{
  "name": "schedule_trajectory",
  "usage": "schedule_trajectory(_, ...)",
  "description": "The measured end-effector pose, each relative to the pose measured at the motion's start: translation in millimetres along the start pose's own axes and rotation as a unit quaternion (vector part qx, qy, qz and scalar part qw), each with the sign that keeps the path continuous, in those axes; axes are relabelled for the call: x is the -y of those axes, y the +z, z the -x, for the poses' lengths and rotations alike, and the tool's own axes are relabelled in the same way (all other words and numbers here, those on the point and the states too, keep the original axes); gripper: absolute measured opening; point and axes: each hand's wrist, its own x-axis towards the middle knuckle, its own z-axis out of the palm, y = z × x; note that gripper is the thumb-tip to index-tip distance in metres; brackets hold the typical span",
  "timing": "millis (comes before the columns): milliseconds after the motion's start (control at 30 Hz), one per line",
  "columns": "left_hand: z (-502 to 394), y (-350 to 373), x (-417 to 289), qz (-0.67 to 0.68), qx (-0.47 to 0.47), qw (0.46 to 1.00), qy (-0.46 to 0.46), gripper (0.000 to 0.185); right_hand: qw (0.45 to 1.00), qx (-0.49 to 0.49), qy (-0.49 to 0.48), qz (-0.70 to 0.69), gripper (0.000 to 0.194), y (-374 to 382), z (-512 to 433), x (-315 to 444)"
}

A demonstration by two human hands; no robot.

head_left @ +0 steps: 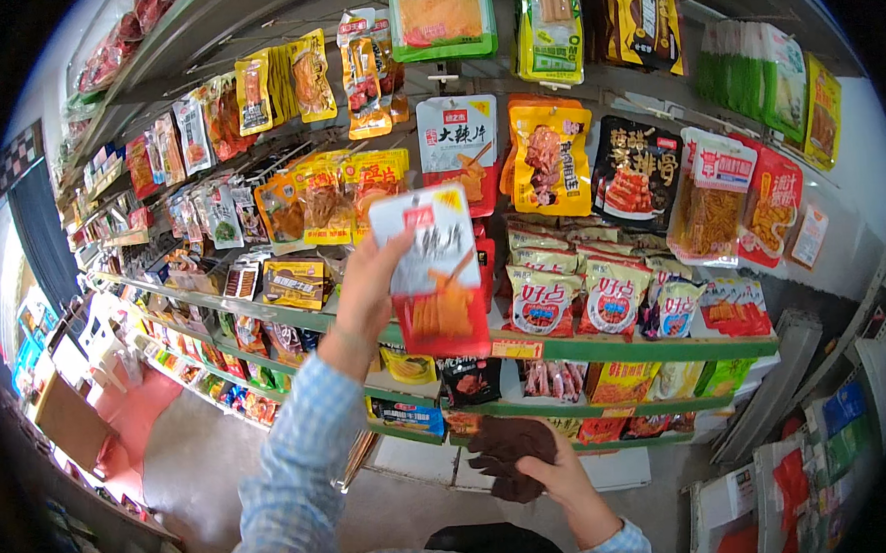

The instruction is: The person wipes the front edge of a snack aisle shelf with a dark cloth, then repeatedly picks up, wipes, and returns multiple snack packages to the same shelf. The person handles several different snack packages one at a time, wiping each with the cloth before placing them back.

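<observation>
My left hand (369, 295) grips a white-and-red snack packet (435, 262) by its left edge, raised before the shelves. The packet bears writing and a picture of orange strips. Lower down, my right hand (562, 473) holds a crumpled dark brown cloth (516, 453), its thumb on top and most fingers hidden. Behind the raised packet, a similar white-and-red packet (458, 155) hangs on the rack. A yellow snack pouch (549, 158) and a black pouch (637, 172) hang to the right of it.
A green-edged shelf (665, 347) carries several cream-coloured snack bags (542, 301). More packets hang on metal hooks above. At the far left are a white plastic chair (105, 347) and a cardboard box (71, 420). Grey floor (205, 469) shows below; another stocked rack stands at lower right.
</observation>
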Motion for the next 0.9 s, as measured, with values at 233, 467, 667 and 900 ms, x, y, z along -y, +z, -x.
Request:
schedule_trajectory(233,-132.7,41.2,-22.7,-0.042,-0.022,0.998,0.048,0.022,0.987,-0.155,-0.038,0.001,0.063,-75.6,38.4,27.4)
schedule_trajectory(467,-154.8,37.6,-21.0,-0.107,-0.083,0.988,0.073,0.023,0.978,-0.203,-0.055,0.002,0.078,-147.8,69.4,49.8)
schedule_trajectory(667,-157.3,43.0,-8.9,-0.143,-0.090,0.984,0.054,0.026,0.975,-0.179,-0.133,-0.022,0.067,-188.3,76.1,74.3)
schedule_trajectory(900,-154.1,18.3,12.3,-0.209,-0.078,0.965,0.134,0.037,0.928,-0.284,-0.177,0.163,0.028,-235.9,92.5,103.1)
